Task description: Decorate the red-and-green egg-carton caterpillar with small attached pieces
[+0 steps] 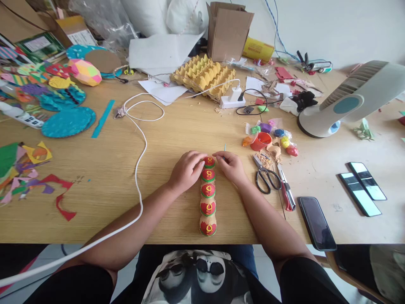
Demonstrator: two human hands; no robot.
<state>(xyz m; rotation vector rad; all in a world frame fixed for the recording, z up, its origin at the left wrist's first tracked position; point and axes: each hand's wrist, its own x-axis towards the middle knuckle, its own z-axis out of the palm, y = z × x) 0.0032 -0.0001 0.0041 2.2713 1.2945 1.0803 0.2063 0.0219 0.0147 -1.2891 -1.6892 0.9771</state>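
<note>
**Both hands meet at the far end of the cup row**

Left hand (pixel 186 171) is curled, its fingertips gripping the farthest cup from the left. Right hand (pixel 231 166) is closed too, pinching a thin blue stick (pixel 224 148) that stands nearly upright, with its fingers just beside the same cup. The cup row (pixel 208 198) lies on the surface (pixel 104 185) between the forearms. It has five cups touching in a line, red-and-green tops up. Its long axis runs straight from the near edge away from the person. Scissors (pixel 267 177), a cutter (pixel 286 192) and a phone (pixel 316 223) lie to the right.
</note>
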